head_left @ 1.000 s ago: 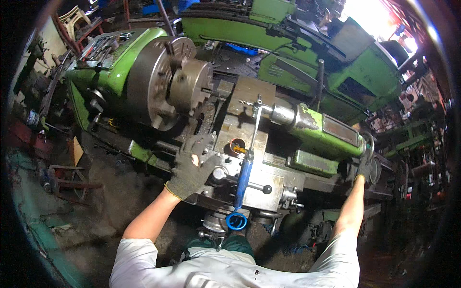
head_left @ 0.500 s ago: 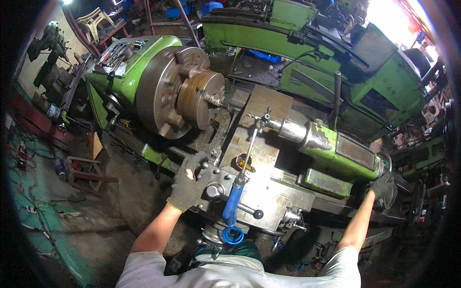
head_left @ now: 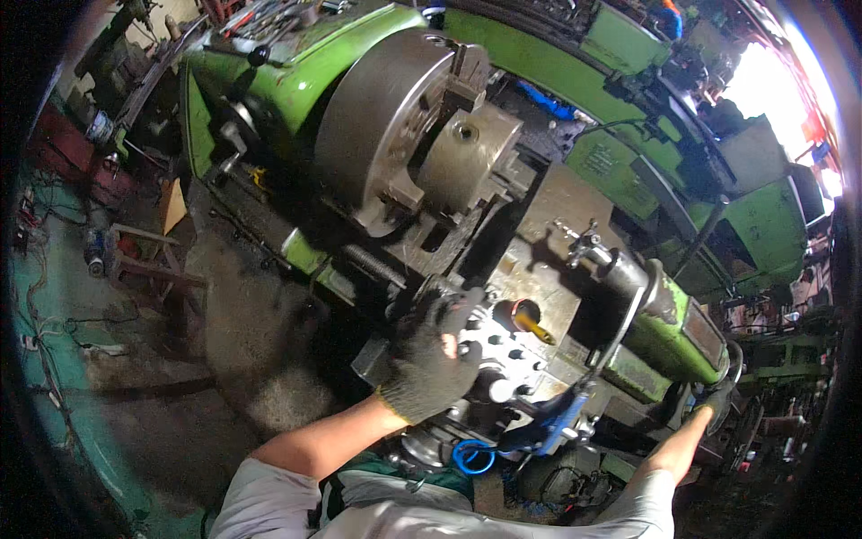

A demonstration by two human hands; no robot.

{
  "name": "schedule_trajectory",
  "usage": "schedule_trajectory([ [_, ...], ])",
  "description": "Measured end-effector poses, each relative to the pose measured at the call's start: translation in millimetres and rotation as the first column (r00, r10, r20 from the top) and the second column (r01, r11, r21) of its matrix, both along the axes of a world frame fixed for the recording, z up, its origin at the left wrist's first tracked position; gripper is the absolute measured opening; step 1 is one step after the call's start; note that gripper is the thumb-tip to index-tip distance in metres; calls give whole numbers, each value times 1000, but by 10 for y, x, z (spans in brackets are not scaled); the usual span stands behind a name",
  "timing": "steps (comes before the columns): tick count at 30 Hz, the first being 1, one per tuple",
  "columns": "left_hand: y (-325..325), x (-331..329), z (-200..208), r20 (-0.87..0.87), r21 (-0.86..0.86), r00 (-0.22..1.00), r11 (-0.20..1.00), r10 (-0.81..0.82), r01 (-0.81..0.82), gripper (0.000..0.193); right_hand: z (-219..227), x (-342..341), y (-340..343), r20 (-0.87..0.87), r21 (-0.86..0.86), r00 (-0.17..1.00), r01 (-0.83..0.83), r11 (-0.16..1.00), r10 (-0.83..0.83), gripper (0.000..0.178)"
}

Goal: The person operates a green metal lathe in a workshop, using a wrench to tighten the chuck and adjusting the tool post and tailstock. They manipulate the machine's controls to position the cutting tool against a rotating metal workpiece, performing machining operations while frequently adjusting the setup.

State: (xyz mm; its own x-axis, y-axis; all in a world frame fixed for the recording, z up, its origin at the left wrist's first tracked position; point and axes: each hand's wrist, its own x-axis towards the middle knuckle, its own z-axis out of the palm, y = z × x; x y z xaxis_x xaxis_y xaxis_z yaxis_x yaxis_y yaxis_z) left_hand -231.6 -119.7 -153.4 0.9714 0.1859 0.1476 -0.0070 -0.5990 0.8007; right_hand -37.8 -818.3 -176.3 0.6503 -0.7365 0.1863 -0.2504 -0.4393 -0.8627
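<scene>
I stand at a green lathe. My left hand (head_left: pixel 431 359), in a dark knit glove, grips the bolted tool post (head_left: pixel 505 352) on the carriage. A big grey chuck (head_left: pixel 386 135) holds a thick round metal workpiece (head_left: pixel 469 154) just beyond it. At the far right, my gloved right hand (head_left: pixel 716 397) holds the rim of the tailstock handwheel (head_left: pixel 734 359). The green tailstock (head_left: pixel 669 334) points a small centre at the workpiece. A blue-handled wrench (head_left: pixel 558 419) sticks out of the carriage near my chest.
The green headstock (head_left: pixel 296 72) has tools lying on top. More green machines (head_left: pixel 754 216) stand behind the lathe. A small wooden stool (head_left: pixel 144 260) and cables lie on the dusty floor at left.
The view has swung in closer, and the chuck looks larger and higher in the picture. My left hand stays on the tool post and my right on the handwheel.
</scene>
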Motion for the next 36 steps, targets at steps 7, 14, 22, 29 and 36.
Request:
schedule_trajectory([
  [7, 75, 18, -47, -3, 49, 998, 997, -59, 59, 62, 339, -64, 647, -124, 492, 989, -12, 871, 84, 77],
  [14, 68, 27, 25, -48, 56, 996, 995, -77, 80, 62, 128, -12, 274, -50, 431, 996, -44, 901, 73, 71],
  [22, 65, 53, -142, 97, 116, 994, 992, -58, 47, 65, -89, 104, 70, -25, 377, 996, -68, 924, 84, 63],
  [29, 34, 31, -35, 34, 125, 996, 989, -81, 76, 63, -500, 230, -603, -25, 315, 992, -109, 943, 123, 57],
  [36, 40, -17, -133, 68, 148, 996, 988, -58, 47, 62, -294, -24, 185, -7, 188, 978, -202, 961, 207, 55],
])
